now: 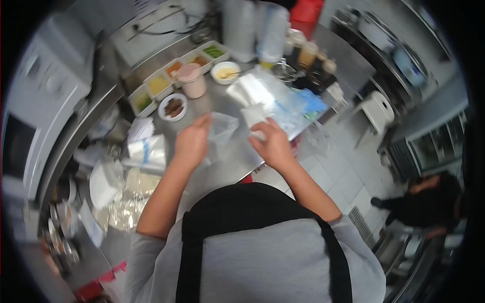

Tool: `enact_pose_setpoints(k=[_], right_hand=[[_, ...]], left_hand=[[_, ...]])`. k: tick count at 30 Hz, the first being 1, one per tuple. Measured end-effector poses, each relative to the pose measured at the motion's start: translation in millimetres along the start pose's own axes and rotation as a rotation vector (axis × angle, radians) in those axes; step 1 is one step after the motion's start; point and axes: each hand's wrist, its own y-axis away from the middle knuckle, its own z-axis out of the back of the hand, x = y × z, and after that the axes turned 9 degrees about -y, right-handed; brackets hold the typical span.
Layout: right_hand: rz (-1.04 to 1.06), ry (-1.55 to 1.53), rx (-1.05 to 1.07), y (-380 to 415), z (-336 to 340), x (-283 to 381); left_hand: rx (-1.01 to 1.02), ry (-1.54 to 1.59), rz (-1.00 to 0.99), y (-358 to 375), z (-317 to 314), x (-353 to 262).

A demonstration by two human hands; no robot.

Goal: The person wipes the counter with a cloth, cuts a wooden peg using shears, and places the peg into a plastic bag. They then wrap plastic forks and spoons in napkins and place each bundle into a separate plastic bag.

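Observation:
My left hand [193, 144] is closed on the edge of a clear plastic bag [223, 127], which hangs over the steel table to the right of the fingers. My right hand [274, 145] is curled, thumb and forefinger around the near end of a white packet [253, 115] that looks like thin plastic; blur hides its details. Beyond that packet lies a stack of clear plastic bags [273, 96]. Ahead of my left hand are a white bowl of brown pieces [173, 107] and a lidded pink tub [191, 81].
White containers of chopped food [158, 87] line the table's back edge, near a bowl of yellow food with a spoon [226, 72]. Sauce bottles [307, 54] and a whisk [284, 71] stand at back right. Plastic packs [146, 150] lie left. A person in dark clothes [427, 199] is at right.

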Motion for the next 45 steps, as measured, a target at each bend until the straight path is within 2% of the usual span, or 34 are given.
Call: enact_pose_setpoints(k=[3, 4, 7, 9, 13, 15, 18, 21, 24, 27, 30, 32, 36, 39, 42, 45], right_hand=[[0.157, -0.08, 0.006, 6, 10, 31], [0.163, -0.119, 0.05, 4, 6, 35], [0.165, -0.188, 0.161, 0, -6, 39], [0.167, -0.185, 0.235, -1, -15, 29], [0.34, -0.219, 0.081, 0, -21, 30], [0.381, -0.257, 0.043, -3, -25, 30], [0.423, -0.28, 0.136, -5, -33, 27], [0.138, -0.177, 0.489, -6, -31, 32], [0.247, -0.1, 0.405, -9, -37, 21], [0.25, -0.138, 0.373, -12, -36, 27], [0.389, -0.246, 0.282, -14, -42, 31], [0.392, -0.139, 0.377, -18, -42, 22], [0.311, -0.12, 0.44, -19, -46, 19], [0.259, -0.33, 0.346, -31, -54, 9], [0.128, -0.682, 0.326, -47, -54, 7], [0.15, -0.634, 0.275, -57, -60, 8]], left_hand=[[-0.039, 0.082, -0.008, 1, -3, -15], [-0.05, 0.12, -0.022, 1, -2, -19], [-0.055, 0.195, 0.106, 2, 4, -32], [-0.146, 0.102, 0.137, 6, 2, -31], [-0.223, -0.087, 0.18, 14, -10, -13], [-0.248, -0.038, 0.19, 17, -19, -6], [-0.305, -0.013, 0.208, 18, -19, -2], [-0.353, -0.101, 0.186, 20, -2, -9], [-0.33, -0.132, 0.133, 23, 1, -7], [-0.315, -0.119, 0.091, 25, -14, -3], [-0.338, -0.109, 0.101, 21, -14, -7], [-0.33, -0.094, 0.12, 18, -10, -13], [-0.223, -0.066, 0.073, 16, 10, -34], [-0.185, -0.008, -0.025, 16, 14, -48], [-0.229, 0.077, -0.087, 16, 12, -58], [-0.185, 0.115, -0.144, 14, 18, -67]])
